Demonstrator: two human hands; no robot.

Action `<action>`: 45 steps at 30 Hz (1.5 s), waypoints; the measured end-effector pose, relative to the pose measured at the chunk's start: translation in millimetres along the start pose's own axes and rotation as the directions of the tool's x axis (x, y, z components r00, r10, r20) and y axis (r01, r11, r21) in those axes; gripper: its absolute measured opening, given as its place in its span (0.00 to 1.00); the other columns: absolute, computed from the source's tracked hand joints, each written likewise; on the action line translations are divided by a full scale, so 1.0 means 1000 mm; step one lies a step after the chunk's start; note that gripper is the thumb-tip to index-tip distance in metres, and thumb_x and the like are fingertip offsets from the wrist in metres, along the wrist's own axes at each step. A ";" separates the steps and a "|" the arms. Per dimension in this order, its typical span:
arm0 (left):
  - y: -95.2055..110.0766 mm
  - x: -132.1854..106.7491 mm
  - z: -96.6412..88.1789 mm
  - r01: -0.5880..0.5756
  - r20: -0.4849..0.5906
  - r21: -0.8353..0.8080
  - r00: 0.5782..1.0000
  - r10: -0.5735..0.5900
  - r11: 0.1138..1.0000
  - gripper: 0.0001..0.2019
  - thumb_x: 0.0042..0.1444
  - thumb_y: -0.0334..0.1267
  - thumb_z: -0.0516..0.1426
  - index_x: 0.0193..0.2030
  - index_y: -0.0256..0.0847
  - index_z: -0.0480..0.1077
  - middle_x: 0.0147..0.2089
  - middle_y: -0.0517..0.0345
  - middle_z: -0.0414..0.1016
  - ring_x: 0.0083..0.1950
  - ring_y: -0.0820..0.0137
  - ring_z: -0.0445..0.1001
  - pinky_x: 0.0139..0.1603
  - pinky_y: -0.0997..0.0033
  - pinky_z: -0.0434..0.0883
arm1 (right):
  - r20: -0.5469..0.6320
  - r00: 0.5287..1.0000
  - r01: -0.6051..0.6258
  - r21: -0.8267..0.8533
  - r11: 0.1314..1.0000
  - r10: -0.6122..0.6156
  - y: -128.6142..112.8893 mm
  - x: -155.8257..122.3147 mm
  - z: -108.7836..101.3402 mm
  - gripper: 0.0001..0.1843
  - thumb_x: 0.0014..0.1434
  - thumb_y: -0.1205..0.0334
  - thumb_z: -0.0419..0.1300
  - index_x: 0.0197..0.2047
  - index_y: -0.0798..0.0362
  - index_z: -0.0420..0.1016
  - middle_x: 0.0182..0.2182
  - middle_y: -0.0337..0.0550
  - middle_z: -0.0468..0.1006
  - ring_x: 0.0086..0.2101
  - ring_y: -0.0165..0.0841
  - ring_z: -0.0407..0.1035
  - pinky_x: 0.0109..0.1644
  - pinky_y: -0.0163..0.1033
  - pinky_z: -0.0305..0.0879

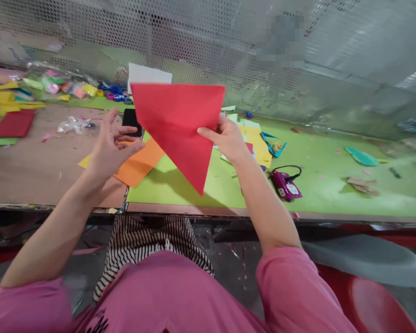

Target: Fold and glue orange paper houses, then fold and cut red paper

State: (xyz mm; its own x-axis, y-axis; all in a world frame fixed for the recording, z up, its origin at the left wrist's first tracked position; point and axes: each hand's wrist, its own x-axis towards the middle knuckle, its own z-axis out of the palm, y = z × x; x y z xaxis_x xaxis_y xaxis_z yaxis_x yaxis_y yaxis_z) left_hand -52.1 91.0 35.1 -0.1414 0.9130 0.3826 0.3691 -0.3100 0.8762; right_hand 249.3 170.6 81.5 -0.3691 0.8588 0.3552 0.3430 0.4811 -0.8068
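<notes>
A sheet of red paper [180, 120] is held up above the table, one corner pointing down. My right hand [229, 138] grips its right edge, thumb on the near face and fingers behind. To the left of the sheet, my left hand [107, 148] is raised with its fingers apart, touching nothing that I can see. Orange paper [138, 164] lies on the table below and between the hands. Behind my left fingers is a black phone [131, 121]. A white sheet [149, 74] shows past the red paper's top edge.
On the right of the green tabletop [319, 194] are a purple device with a cord [287, 185], yellow paper [258, 143] and a teal piece [361, 156]. Paper scraps, a dark red piece [15, 123] and clear plastic [75, 125] lie left. A perforated panel [208, 41] stands behind.
</notes>
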 end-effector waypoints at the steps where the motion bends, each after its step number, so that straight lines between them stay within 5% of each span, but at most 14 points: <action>1: 0.009 0.005 0.001 -0.052 -0.001 -0.065 0.999 0.052 0.997 0.38 0.58 0.46 0.68 0.70 0.41 0.57 0.53 0.47 0.81 0.48 0.69 0.80 0.49 0.66 0.77 | -0.049 0.996 0.067 -0.062 0.996 -0.071 -0.009 -0.002 -0.005 0.28 0.62 0.39 0.67 0.59 0.45 0.77 0.55 0.41 0.83 0.53 0.42 0.78 0.59 0.55 0.76; 4: 0.032 0.010 0.003 -0.194 -0.110 -0.165 0.978 0.177 0.967 0.25 0.57 0.43 0.69 0.57 0.45 0.66 0.46 0.59 0.80 0.45 0.75 0.79 0.48 0.70 0.76 | -0.113 0.970 0.171 -0.316 0.933 -0.216 -0.032 -0.021 -0.017 0.26 0.65 0.35 0.61 0.54 0.45 0.79 0.52 0.41 0.83 0.54 0.44 0.76 0.61 0.60 0.72; 8: 0.035 -0.006 0.007 -0.235 -0.122 -0.125 0.968 0.220 0.964 0.20 0.57 0.42 0.69 0.50 0.47 0.66 0.46 0.62 0.78 0.40 0.77 0.76 0.41 0.72 0.74 | 0.045 0.956 0.272 -0.513 0.814 -0.291 -0.034 -0.060 -0.019 0.18 0.73 0.45 0.54 0.45 0.44 0.81 0.45 0.42 0.85 0.49 0.40 0.78 0.63 0.57 0.69; 11: 0.018 -0.033 0.005 -0.237 0.008 0.208 0.971 0.240 0.949 0.11 0.61 0.47 0.65 0.38 0.44 0.71 0.32 0.62 0.75 0.36 0.71 0.74 0.42 0.67 0.75 | 0.165 0.934 0.356 -0.499 0.790 -0.316 -0.010 -0.090 -0.013 0.12 0.73 0.54 0.54 0.44 0.43 0.79 0.45 0.39 0.86 0.47 0.37 0.79 0.60 0.53 0.70; 13: 0.005 -0.055 0.001 -0.322 0.071 0.467 0.942 0.328 0.824 0.13 0.62 0.50 0.63 0.33 0.45 0.71 0.32 0.58 0.76 0.40 0.66 0.77 0.45 0.63 0.77 | 0.221 0.929 0.370 -0.490 0.789 -0.298 0.010 -0.108 -0.006 0.10 0.72 0.58 0.54 0.43 0.43 0.78 0.46 0.39 0.86 0.48 0.36 0.78 0.58 0.51 0.70; 16: -0.010 -0.080 -0.007 -0.377 0.236 0.601 0.926 0.294 0.705 0.07 0.64 0.46 0.60 0.40 0.47 0.73 0.43 0.54 0.81 0.49 0.61 0.79 0.53 0.57 0.78 | 0.281 0.929 0.351 -0.473 0.808 -0.240 0.036 -0.132 0.002 0.10 0.71 0.63 0.54 0.43 0.44 0.76 0.47 0.41 0.87 0.50 0.34 0.77 0.55 0.48 0.71; 20: -0.018 -0.088 -0.017 -0.324 0.207 0.529 0.946 0.251 0.784 0.25 0.61 0.40 0.62 0.64 0.42 0.66 0.60 0.41 0.76 0.56 0.55 0.78 0.52 0.52 0.80 | 0.329 0.935 0.268 -0.401 0.876 -0.135 0.045 -0.149 0.007 0.04 0.69 0.63 0.58 0.42 0.45 0.74 0.47 0.42 0.86 0.50 0.35 0.77 0.56 0.48 0.71; 22: -0.018 -0.084 -0.019 -0.434 0.334 0.482 0.894 0.299 0.761 0.26 0.63 0.33 0.58 0.68 0.45 0.64 0.66 0.40 0.73 0.62 0.54 0.76 0.59 0.49 0.78 | 0.346 0.936 0.181 -0.322 0.929 -0.063 0.041 -0.151 0.005 0.03 0.68 0.63 0.59 0.45 0.47 0.73 0.49 0.45 0.85 0.52 0.37 0.77 0.58 0.50 0.72; 25: -0.021 -0.079 -0.019 -0.658 0.578 0.371 0.716 0.391 0.656 0.23 0.65 0.26 0.52 0.63 0.51 0.71 0.65 0.49 0.77 0.67 0.58 0.75 0.65 0.48 0.76 | 0.336 0.939 -0.019 -0.155 0.988 0.071 0.032 -0.150 -0.006 0.09 0.66 0.62 0.58 0.50 0.49 0.69 0.56 0.51 0.81 0.56 0.37 0.76 0.59 0.50 0.73; 27: -0.024 -0.081 -0.017 -0.709 0.621 0.276 0.647 0.443 0.649 0.20 0.65 0.27 0.53 0.59 0.51 0.74 0.63 0.51 0.80 0.66 0.60 0.76 0.64 0.51 0.77 | 0.303 0.938 -0.136 -0.119 0.984 0.166 0.027 -0.149 -0.015 0.09 0.65 0.62 0.57 0.48 0.49 0.69 0.54 0.51 0.81 0.53 0.37 0.76 0.57 0.49 0.74; 32: -0.030 -0.090 -0.012 -0.702 0.653 0.225 0.623 0.429 0.676 0.16 0.65 0.33 0.56 0.56 0.52 0.76 0.61 0.54 0.81 0.62 0.59 0.80 0.62 0.52 0.79 | 0.163 0.939 -0.264 -0.215 0.940 0.301 0.023 -0.144 -0.028 0.06 0.60 0.59 0.59 0.41 0.49 0.71 0.39 0.43 0.80 0.38 0.35 0.74 0.45 0.45 0.71; 37: -0.015 -0.093 -0.006 -0.826 0.707 0.278 0.522 0.477 0.491 0.12 0.68 0.32 0.53 0.50 0.43 0.78 0.55 0.50 0.85 0.55 0.59 0.83 0.58 0.53 0.80 | -0.014 0.926 -0.372 -0.180 0.910 0.376 0.024 -0.140 -0.026 0.15 0.58 0.48 0.67 0.33 0.50 0.72 0.30 0.37 0.76 0.30 0.29 0.64 0.36 0.39 0.61; 41: -0.001 -0.093 0.000 -0.877 0.692 0.328 0.476 0.542 0.352 0.10 0.69 0.29 0.52 0.46 0.38 0.76 0.49 0.48 0.85 0.50 0.59 0.84 0.52 0.56 0.80 | 0.007 0.914 -0.404 -0.053 0.913 0.405 0.025 -0.141 -0.019 0.16 0.56 0.48 0.69 0.31 0.51 0.75 0.29 0.36 0.76 0.30 0.29 0.63 0.37 0.39 0.59; 45: 0.005 -0.093 0.002 -0.883 0.680 0.327 0.467 0.565 0.337 0.10 0.70 0.29 0.51 0.47 0.36 0.74 0.47 0.47 0.85 0.48 0.60 0.84 0.48 0.59 0.80 | 0.046 0.907 -0.416 -0.044 0.908 0.418 0.028 -0.142 -0.015 0.14 0.58 0.49 0.67 0.33 0.51 0.79 0.30 0.38 0.79 0.32 0.30 0.66 0.40 0.39 0.60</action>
State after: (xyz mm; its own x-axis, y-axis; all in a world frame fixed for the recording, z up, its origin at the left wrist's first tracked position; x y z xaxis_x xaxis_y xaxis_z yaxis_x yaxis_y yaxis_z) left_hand -35.3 5.0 3.8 0.7673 0.4315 0.4744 0.5493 -0.8240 -0.1389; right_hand 324.5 64.6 15.4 -0.2311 0.9723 -0.0361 0.5031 0.0876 -0.8598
